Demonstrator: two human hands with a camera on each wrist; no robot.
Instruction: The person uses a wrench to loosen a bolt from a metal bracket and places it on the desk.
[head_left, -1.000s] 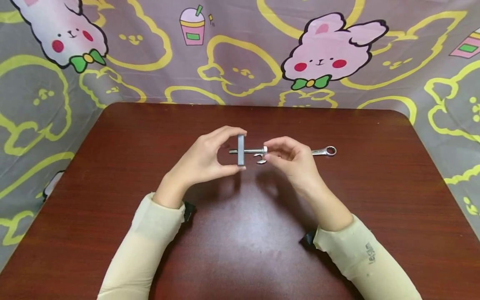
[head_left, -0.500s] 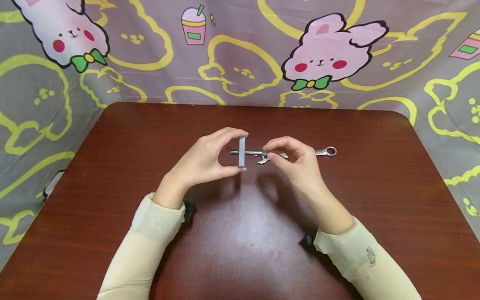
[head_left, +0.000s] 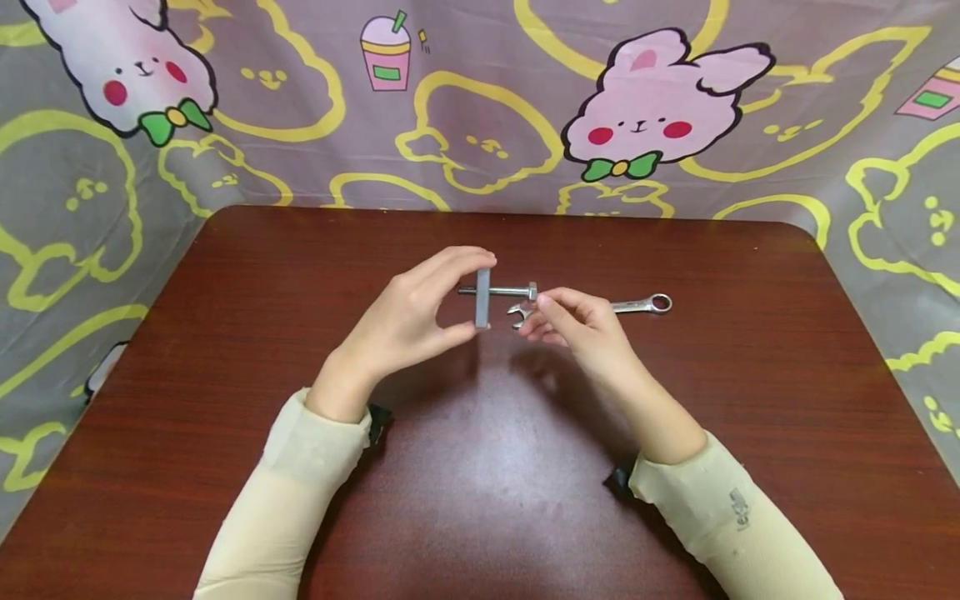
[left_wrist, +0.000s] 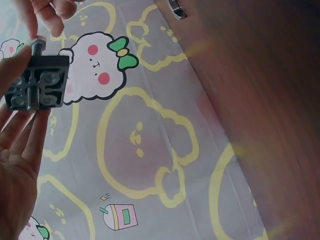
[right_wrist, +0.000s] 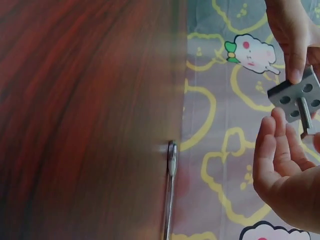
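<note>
In the head view, the right hand point(head_left: 588, 329) hides part of the shank of the wrench point(head_left: 637, 307), and the plate point(head_left: 482, 297) stands edge-on, its holed face out of sight. The print point(head_left: 738, 507) on the right sleeve point(head_left: 690, 500) is too blurred to read. The left wrist view crops the left hand point(left_wrist: 17, 170); the right wrist view cuts off wrench and plate.

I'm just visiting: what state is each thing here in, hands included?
Grey rectangular metal block: upright, held in the air
Silver metal bolt: through the block, sticking out both sides
Bare left hand: gripping the block by its edges
Bare right hand: at the bolt's head, grip unclear
Silver metal wrench: lying on the glossy red-brown table, partly hidden
Grey cartoon-print cloth: hanging behind the table
</note>
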